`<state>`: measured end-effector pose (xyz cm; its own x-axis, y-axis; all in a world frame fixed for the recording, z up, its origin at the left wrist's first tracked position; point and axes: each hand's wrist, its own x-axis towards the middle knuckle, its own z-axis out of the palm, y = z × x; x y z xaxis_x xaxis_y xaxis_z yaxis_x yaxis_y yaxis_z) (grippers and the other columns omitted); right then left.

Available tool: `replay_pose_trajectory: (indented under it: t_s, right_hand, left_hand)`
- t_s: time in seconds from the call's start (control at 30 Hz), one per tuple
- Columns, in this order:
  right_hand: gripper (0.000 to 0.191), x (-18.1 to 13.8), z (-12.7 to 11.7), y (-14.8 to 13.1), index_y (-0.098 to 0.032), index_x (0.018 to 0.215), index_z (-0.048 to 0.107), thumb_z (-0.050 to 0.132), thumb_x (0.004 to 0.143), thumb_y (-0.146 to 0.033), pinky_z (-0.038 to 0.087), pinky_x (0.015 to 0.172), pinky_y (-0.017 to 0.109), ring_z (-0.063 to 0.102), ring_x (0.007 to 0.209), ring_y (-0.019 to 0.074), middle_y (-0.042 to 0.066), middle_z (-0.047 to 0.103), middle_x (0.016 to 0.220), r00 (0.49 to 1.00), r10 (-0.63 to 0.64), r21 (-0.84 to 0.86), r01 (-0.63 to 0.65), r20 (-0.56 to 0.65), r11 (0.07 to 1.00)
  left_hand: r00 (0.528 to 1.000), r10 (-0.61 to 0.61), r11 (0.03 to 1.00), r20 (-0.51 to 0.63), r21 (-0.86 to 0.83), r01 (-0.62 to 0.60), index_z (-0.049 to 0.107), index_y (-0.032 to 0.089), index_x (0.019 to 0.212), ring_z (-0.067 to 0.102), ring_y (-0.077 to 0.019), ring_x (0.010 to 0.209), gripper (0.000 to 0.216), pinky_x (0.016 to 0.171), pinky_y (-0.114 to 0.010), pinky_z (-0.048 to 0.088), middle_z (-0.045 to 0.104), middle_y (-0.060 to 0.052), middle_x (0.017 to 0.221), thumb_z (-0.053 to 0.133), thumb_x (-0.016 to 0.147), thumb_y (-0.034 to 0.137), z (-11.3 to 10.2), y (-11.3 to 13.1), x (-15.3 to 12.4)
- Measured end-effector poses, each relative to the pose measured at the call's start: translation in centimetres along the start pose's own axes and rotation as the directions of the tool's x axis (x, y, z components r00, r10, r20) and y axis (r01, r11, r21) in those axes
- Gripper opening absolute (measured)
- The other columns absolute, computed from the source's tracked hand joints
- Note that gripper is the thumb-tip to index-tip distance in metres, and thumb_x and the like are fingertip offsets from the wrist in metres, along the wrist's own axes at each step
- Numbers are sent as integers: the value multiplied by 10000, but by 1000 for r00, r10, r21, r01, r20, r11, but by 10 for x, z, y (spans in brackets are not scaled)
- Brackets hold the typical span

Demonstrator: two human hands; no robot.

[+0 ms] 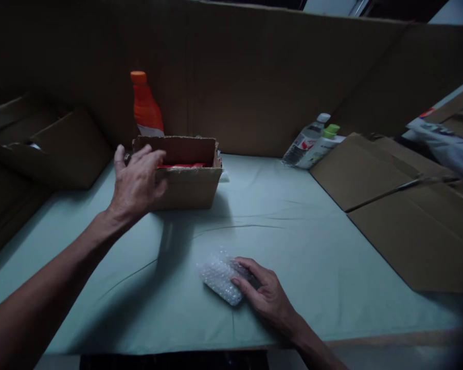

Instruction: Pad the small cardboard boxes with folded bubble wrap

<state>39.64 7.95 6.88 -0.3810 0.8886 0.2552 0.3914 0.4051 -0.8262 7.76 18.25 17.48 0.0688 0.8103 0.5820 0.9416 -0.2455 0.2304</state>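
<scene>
My left hand (pixel 137 180) is raised at the near left corner of a small open cardboard box (pixel 187 190), its fingers spread. I cannot tell whether it touches the box. Something red (pixel 183 165) shows inside, mostly hidden by the box wall. Lower down, my right hand (pixel 268 293) grips a bubble-wrapped packet (pixel 221 280) between thumb and fingers, at or just above the pale green cloth (pixel 293 246). What the bubble wrap encloses cannot be made out.
An orange bottle (pixel 147 110) stands behind the small box. Toward the back right, a clear bottle (pixel 304 141) and a white bottle with a green cap (pixel 322 147) lean together. Large cardboard boxes flank the cloth at left (pixel 73 149) and right (pixel 416 216); a cardboard wall (pixel 247 77) closes the back.
</scene>
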Motion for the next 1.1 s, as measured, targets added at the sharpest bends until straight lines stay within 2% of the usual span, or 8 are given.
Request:
replay_pose_trajectory:
  t_s: [0.17,0.47,0.53,0.63,0.7,0.8,0.9,1.1]
  right_hand:
    - [198,12,-37,-4,-205,1055,737,696,880,-289,617,694,223,755,831,187,48,790,973,990,-7,-94,-6,-141,996]
    - [223,62,-88,-80,-270,1055,730,786,838,-265,592,688,274,707,761,158,1,760,936,862,-257,-152,211,-437,966]
    - [237,78,-81,-102,-275,1063,714,786,840,-237,564,657,269,680,725,143,-9,749,915,867,-399,-227,342,-298,912]
    - [164,105,-58,-130,-223,1069,678,704,907,-207,527,714,292,670,785,154,14,744,923,841,-523,-280,539,135,794]
    - [70,122,-38,-143,-178,991,680,662,927,-199,486,735,314,652,761,166,34,737,858,775,-445,-339,608,449,718]
    - [87,141,-12,-154,-167,846,691,635,903,-133,410,689,318,584,622,149,17,696,701,617,-105,-441,661,780,607]
    - [163,150,1,-162,-166,805,708,602,897,-81,374,677,323,574,608,152,23,688,677,491,151,-492,701,858,516]
    - [202,155,16,-165,-142,879,729,543,940,-93,361,606,291,631,679,175,68,728,770,448,156,-459,723,880,516]
  left_hand:
    - [978,204,979,44,7,-205,654,184,826,693,-231,765,147,1083,-559,400,737,-55,790,529,854,256,-2,-14,-4]
    - [944,327,945,34,3,-327,631,228,981,701,-196,920,120,1183,-458,275,770,-13,892,592,906,144,-67,44,-133]
    - [932,361,932,31,-1,-361,645,215,1047,700,-200,954,180,1197,-453,253,783,-25,950,619,885,142,-73,46,-151]
    - [941,338,941,17,-18,-337,652,196,1060,702,-191,954,215,1184,-445,275,787,-35,994,649,860,117,-74,44,-164]
    - [949,314,949,0,-27,-314,655,195,1049,705,-180,931,209,1170,-438,291,787,-29,992,661,859,109,-72,44,-164]
    - [951,305,951,-38,-45,-307,660,196,1039,708,-169,900,195,1154,-431,306,786,-16,964,674,863,113,-69,45,-158]
    - [955,286,955,-78,-61,-291,661,196,1020,708,-164,872,177,1143,-432,319,783,-7,932,681,865,112,-67,46,-153]
    - [955,273,956,-116,-79,-283,656,201,1000,703,-153,840,182,1134,-440,338,767,8,890,686,854,96,-62,47,-145]
